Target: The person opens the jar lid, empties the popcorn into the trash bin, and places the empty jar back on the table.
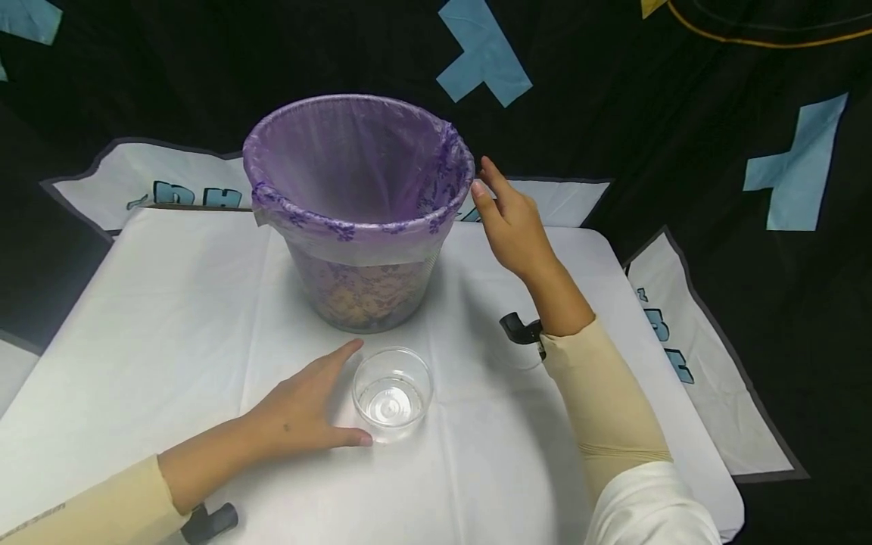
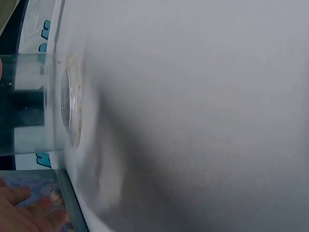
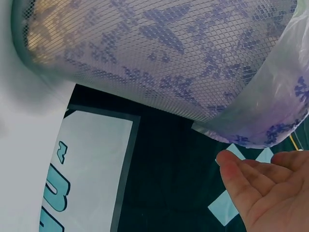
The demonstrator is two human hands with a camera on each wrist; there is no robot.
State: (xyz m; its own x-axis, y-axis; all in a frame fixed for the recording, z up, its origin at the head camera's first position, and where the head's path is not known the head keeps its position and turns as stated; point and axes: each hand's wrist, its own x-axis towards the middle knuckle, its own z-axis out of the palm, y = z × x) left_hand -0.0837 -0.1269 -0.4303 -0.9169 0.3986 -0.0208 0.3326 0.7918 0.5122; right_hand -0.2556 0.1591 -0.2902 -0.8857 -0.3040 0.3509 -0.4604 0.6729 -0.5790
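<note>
A clear glass bowl (image 1: 392, 392), with what looks like clear liquid at its bottom, stands on the white-covered table. My left hand (image 1: 306, 405) spreads thumb and fingers at the bowl's left side, holding nothing. In the left wrist view the clear wall of the bowl (image 2: 29, 104) is seen side-on, with some left fingers (image 2: 34, 208) below. Behind the bowl stands a mesh wastebasket (image 1: 361, 295), lined with a purple patterned bag (image 1: 327, 163) folded over its rim. My right hand (image 1: 511, 223) is raised at the basket's right rim, fingers extended, fingertips right by the bag's edge.
White cloth (image 1: 170, 318) covers the table, whose right edge (image 1: 681, 409) runs beyond my right arm. A black curtain (image 1: 599, 83) with blue tape pieces (image 1: 484, 53) hangs behind. Lettered white panels (image 1: 708, 363) lie past the table's edges.
</note>
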